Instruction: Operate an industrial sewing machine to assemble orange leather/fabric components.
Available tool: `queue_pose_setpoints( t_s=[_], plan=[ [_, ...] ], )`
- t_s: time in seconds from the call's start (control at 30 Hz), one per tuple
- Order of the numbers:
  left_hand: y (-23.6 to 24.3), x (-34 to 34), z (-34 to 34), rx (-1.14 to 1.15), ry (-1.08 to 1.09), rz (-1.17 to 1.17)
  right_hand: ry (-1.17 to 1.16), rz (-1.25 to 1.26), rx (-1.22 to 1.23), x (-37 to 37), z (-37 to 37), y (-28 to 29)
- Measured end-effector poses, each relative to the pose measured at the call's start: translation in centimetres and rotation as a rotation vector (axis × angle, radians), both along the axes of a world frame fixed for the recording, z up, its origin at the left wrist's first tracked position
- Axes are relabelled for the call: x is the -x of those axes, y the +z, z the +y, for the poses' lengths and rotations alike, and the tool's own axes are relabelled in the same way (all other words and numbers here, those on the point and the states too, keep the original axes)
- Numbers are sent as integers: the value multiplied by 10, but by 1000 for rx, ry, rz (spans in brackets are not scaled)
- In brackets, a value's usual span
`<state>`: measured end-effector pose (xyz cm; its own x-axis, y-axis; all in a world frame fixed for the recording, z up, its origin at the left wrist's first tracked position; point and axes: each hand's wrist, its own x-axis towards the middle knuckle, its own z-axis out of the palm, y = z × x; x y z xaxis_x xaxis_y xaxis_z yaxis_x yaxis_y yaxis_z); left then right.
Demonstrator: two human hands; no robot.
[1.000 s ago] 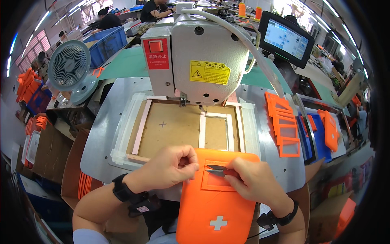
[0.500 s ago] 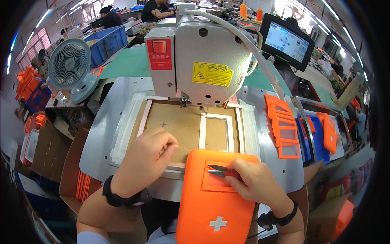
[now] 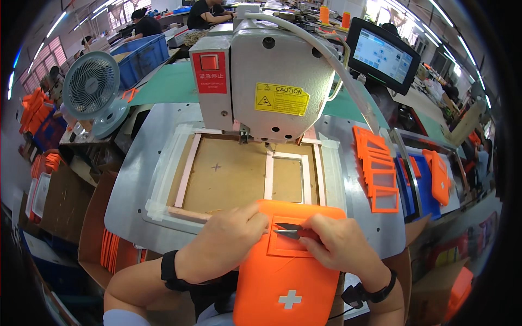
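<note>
An orange zippered-style case (image 3: 261, 293) with a white cross (image 3: 290, 299) lies tilted in front of me, its upper end over the machine bed. A rectangular orange frame (image 3: 288, 251) sits on its upper part. My right hand (image 3: 336, 239) rests on the case, closed around thread snips (image 3: 291, 230) with a red grip, blades pointing left and slightly apart. At the frame's upper left corner, my left hand (image 3: 231, 242) is pinched on a thin thread, now mostly hidden by the fingers. A loose thread end (image 3: 285, 265) trails below the frame.
Behind the case stands an industrial sewing machine (image 3: 277, 70) over a taped template (image 3: 223, 168). Orange frames (image 3: 378, 174) lie at the right, beside a blue tray (image 3: 429, 195) and a control screen (image 3: 384, 54). A fan (image 3: 91, 87) and cardboard boxes (image 3: 68, 201) stand left.
My left hand has moved right and down from above the template to the case's upper left edge. The right hand stays at the frame with the snips.
</note>
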<state>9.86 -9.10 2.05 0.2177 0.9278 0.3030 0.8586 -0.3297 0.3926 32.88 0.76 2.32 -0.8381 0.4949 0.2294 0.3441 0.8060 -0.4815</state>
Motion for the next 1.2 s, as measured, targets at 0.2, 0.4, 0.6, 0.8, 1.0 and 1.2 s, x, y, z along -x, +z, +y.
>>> queue_pose_setpoints(
  t_s=[0.2, 0.4, 0.6, 0.8, 1.0, 1.2],
  plan=[
    [16, -5, -7, 67, 26, -155, 25, 18, -12, -1, 3, 0],
    [2, -6, -2, 46, -22, -36, 37, -9, -16, -2, 2, 3],
    [-7, -2, 2, 53, -11, -332, 17, -116, -174, 6, -4, 5],
    [-4, 5, 2, 101, 53, -506, 31, -69, -198, 7, -2, -3],
    [8, 23, 13, -329, 243, -180, -158, 475, 567, 1, -1, -10],
    [2, -2, 13, -157, -39, 62, -226, 766, 1034, -9, 9, -5]
  ],
)
